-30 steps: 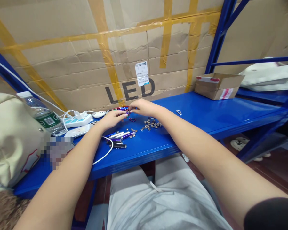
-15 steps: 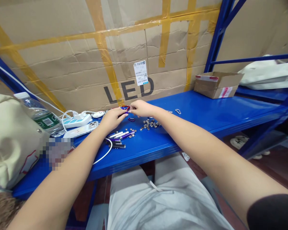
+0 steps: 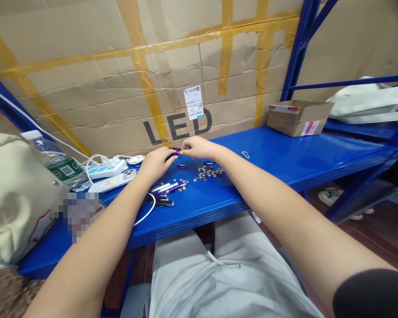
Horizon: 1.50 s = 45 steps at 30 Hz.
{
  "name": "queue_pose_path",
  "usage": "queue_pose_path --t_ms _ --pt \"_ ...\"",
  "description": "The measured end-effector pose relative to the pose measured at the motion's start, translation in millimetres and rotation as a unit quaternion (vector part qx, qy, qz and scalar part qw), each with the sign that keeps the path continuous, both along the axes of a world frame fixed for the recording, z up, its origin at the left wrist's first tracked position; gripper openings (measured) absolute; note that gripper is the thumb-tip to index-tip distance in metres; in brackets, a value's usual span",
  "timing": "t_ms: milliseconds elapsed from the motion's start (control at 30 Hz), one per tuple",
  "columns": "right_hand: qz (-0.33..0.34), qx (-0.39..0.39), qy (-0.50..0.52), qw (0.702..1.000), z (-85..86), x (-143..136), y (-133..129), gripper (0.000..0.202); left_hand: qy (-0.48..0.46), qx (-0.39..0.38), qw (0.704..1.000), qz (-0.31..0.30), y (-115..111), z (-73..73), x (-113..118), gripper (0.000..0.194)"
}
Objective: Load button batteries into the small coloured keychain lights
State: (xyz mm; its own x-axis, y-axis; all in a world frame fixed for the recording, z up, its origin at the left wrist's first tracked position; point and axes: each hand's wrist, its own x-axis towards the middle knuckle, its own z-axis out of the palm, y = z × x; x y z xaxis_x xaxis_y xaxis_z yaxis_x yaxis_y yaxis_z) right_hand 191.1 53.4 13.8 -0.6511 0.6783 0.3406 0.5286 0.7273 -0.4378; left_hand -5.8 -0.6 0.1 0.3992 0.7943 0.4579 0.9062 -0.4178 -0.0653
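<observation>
Over the back of the blue shelf my two hands nearly meet. My left hand point(image 3: 156, 162) is closed on a small purple metal tube point(image 3: 175, 154), which looks like a mini flashlight. At the tube's right end, the fingertips of my right hand point(image 3: 197, 147) are pinched together; whatever they hold is too small to make out. Silver, purple and black tubes point(image 3: 166, 189) lie in front of my left hand. Below my right hand is a spread of button cells point(image 3: 206, 172). A dark carabiner point(image 3: 181, 166) rests between the hands, and red pieces lie partly hidden behind them.
On the left stand a beige bag point(image 3: 18, 190), a water bottle point(image 3: 58, 159), a power strip point(image 3: 108, 168) and a phone point(image 3: 112, 180). A white cable point(image 3: 149, 212) curls near the tubes. An open cardboard box point(image 3: 296, 118) sits back right, a silver carabiner point(image 3: 245, 155) nearer.
My right hand has shifted slightly, its fingertips staying close to the tube. My left hand keeps its hold, and the objects on the shelf lie as before.
</observation>
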Motion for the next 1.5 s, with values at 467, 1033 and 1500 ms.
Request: queue_pose_path --t_ms 467,1033,1500 --pt "0.008 0.059 -0.196 0.979 -21.5 -18 -1 0.014 -0.079 -0.047 0.996 0.012 4 -4.8 -9 0.035" --pt "0.064 0.100 -0.176 0.977 -28.2 -31 -8 0.027 -0.375 -0.186 0.908 0.022 22 -17.2 -29 0.023" --pt "0.056 0.130 -0.124 0.982 -27.9 -27 2 0.029 -0.350 -0.217 0.910 0.046 16 -19.4 -15 0.005"
